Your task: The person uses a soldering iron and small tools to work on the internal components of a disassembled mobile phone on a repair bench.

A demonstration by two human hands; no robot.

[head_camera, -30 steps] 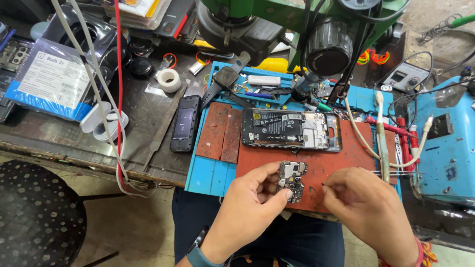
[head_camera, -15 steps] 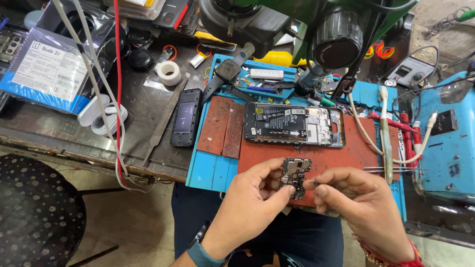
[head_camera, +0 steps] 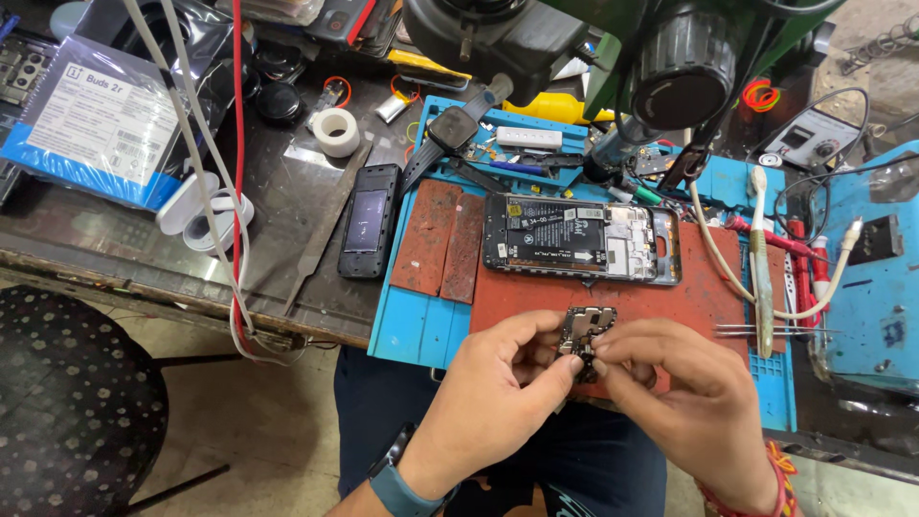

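Cluttered with repair gear, the table (head_camera: 191, 278) carries a blue work mat (head_camera: 421, 325) with a red pad on it, and both hands meet just over the near edge of that pad. Compared with a second ago, the two hands have drawn together: the right hand (head_camera: 684, 402), which sat apart and lower, now closes in so its fingertips touch the same small circuit board (head_camera: 586, 335) that the left hand (head_camera: 498, 393) pinches between thumb and fingers. The board has stayed at about the same spot, above the person's lap, tilted up toward the camera. Both hands are narrowed around it, so I judge the work has shifted from holding the board to fine handling of it with both sets of fingertips. Just beyond the hands lies an opened phone (head_camera: 582, 239) with its battery showing, untouched. Farther to the left of the left hand rests a closed dark phone (head_camera: 368, 220), and beyond that a roll of white tape (head_camera: 336, 131). Tweezers (head_camera: 766, 331) lie right of the right hand, near a white cable (head_camera: 756, 249).
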